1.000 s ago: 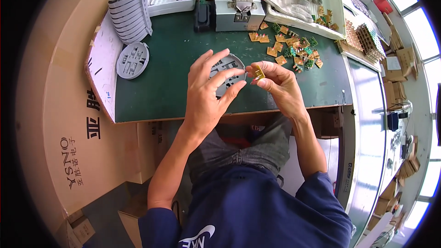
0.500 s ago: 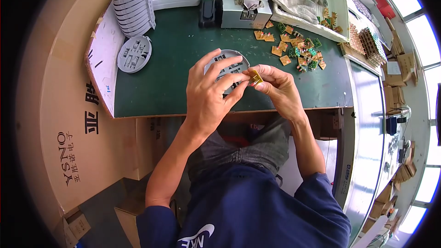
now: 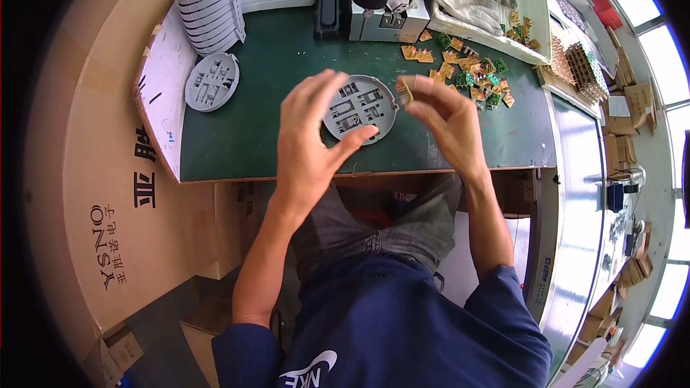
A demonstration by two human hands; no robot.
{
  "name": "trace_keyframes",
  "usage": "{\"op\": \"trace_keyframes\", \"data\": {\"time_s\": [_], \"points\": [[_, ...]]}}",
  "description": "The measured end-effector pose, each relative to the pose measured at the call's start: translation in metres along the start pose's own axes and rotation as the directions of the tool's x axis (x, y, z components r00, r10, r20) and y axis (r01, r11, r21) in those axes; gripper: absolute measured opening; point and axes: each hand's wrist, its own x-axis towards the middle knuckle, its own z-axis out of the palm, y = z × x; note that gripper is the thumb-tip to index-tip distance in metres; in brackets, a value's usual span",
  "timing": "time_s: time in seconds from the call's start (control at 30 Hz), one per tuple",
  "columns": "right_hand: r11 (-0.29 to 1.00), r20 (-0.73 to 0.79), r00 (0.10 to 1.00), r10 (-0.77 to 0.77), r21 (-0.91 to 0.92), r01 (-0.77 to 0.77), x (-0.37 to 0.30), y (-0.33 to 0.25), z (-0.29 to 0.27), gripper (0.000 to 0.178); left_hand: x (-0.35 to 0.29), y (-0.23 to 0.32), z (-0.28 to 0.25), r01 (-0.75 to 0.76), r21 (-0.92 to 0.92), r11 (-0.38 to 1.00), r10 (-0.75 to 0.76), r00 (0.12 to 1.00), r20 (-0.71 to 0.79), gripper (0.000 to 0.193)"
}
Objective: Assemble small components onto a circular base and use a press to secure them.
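Observation:
A round grey plastic housing with several moulded slots lies on the green bench top between my hands. My left hand is open over the housing's left side, its thumb stretched across the near part and its fingers apart. Just right of the housing's rim, my right hand pinches a small yellow-brown circuit board between thumb and fingers. The board is tilted and slightly blurred. A heap of similar small circuit boards, some showing green faces, lies beyond my right hand.
A second round grey housing lies at left, below a tall stack of grey housings. Behind stand a white tray of red-tipped wires, a black case and a metal machine. Gloves lie in a pale bin at back right.
My hands have moved apart. The left fingers have let go of the small circuit board and spread leftward; the right hand has carried it right and upward, uncovering more of the housing.

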Motion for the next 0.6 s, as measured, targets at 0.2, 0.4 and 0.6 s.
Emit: {"op": "trace_keyframes", "data": {"time_s": [0.2, 0.4, 0.6], "points": [[0.647, 0.188, 0.895, -0.406, -0.632, 0.426, 0.049, 0.008, 0.016, 0.038, -0.013, -0.009, 0.015, 0.089, 0.156, 0.984, -0.098, 0.994, 0.055, 0.118], [0.615, 0.307, 0.910, -0.278, -0.671, 0.414, 0.062, 0.011, 0.031, 0.034, -0.018, -0.023, 0.025, 0.105, 0.196, 0.975, -0.123, 0.989, 0.081, 0.119], [0.578, 0.363, 0.909, -0.205, -0.704, 0.412, 0.061, 0.007, 0.032, 0.039, -0.016, -0.022, 0.021, 0.129, 0.144, 0.981, -0.144, 0.985, 0.098, 0.111]]}}
